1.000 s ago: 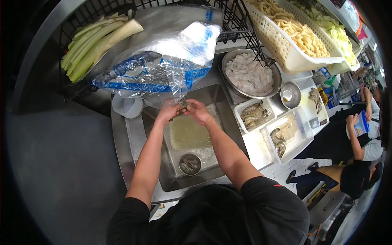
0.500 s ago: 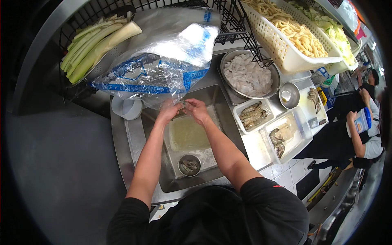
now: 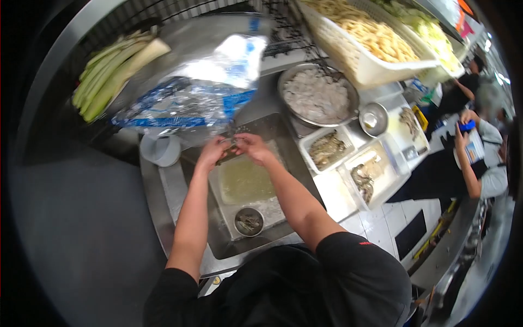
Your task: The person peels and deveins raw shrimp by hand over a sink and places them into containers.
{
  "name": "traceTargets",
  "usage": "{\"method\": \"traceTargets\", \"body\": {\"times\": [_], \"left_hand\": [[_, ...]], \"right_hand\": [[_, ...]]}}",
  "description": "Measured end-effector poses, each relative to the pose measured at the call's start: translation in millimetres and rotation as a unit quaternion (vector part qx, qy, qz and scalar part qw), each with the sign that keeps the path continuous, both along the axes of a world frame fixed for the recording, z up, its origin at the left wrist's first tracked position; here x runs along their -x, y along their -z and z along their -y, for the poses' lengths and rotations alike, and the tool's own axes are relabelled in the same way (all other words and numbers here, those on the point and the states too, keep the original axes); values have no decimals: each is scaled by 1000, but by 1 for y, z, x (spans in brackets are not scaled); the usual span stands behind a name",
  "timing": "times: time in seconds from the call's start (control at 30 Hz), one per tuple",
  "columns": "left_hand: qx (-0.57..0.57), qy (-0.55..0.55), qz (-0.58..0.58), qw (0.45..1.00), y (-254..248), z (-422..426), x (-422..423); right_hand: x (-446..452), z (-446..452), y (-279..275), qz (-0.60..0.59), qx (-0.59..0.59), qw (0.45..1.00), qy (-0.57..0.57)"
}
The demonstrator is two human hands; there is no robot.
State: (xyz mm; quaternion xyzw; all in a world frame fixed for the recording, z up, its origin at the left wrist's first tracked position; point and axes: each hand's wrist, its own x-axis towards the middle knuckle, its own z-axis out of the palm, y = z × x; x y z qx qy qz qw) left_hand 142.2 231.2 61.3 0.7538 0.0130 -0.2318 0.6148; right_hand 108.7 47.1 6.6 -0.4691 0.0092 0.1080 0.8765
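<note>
My left hand (image 3: 212, 152) and my right hand (image 3: 252, 148) meet over the far part of a steel sink (image 3: 297, 155), fingers pinched around a small greyish shrimp (image 3: 233, 143) that they largely hide. Below them, cloudy water fills a pale tray (image 3: 248, 180) in the sink. Nearer to me a small steel bowl (image 3: 249, 222) contains dark scraps, perhaps shells. To the right, a white basket (image 3: 308, 158) holds unpeeled shrimp (image 3: 328, 148), and a clear plastic box (image 3: 389, 188) holds several more.
A clear plastic bag (image 3: 180, 103) hangs just beyond my hands. Behind stand a large bowl of pale peeled pieces (image 3: 316, 95), a basket of noodles (image 3: 381, 41) and leeks (image 3: 117, 71). A white container (image 3: 160, 151) sits left. A person (image 3: 479, 147) stands at right holding a tub.
The camera view has shifted, so the counter things appear further left. My hands stay together on the shrimp, with slightly changed fingers. At right, the other person's hand is now at the tub's blue lid.
</note>
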Motion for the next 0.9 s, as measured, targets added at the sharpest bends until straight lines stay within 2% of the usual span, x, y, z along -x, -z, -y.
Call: {"method": "traceTargets", "body": {"times": [0.07,0.13,0.2,0.33,0.4,0.47,0.5,0.57,0.6,0.67,0.73,0.77,0.8,0.83,0.87,0.9], "left_hand": [[39,42,-52,997,21,-11,16],[84,41,-190,977,52,-21,47],[138,70,-316,936,84,-29,85],[107,127,-273,948,97,-9,127],[144,158,-211,954,72,19,119],[174,188,-171,951,40,62,100],[184,196,-154,951,25,90,91],[204,159,-130,957,5,156,77],[194,164,-118,960,-1,190,69],[182,167,-103,964,1,246,60],[233,48,-117,964,12,291,51],[189,4,-82,979,28,304,47],[185,-4,-77,980,29,311,51],[1,-4,45,999,30,317,57],[-189,-1,160,969,30,322,63],[-200,18,176,964,16,328,77]], "right_hand": [[6,7,-6,-10,257,964,-68],[18,10,42,124,501,849,-113],[53,17,48,96,578,783,-210],[136,57,35,76,569,808,-131],[169,92,-1,-24,496,864,-88],[198,120,-35,-138,321,937,7],[209,135,-48,-134,321,937,6],[224,161,-66,-195,247,942,114],[222,169,-69,-192,247,943,112],[210,183,-74,-204,134,944,224],[174,190,-47,-209,62,939,265],[155,193,-34,-190,0,947,260],[139,198,-19,-199,24,955,218],[133,203,-22,-213,48,958,184],[130,211,-25,-227,70,960,148],[135,222,-25,-230,57,962,137]]}}
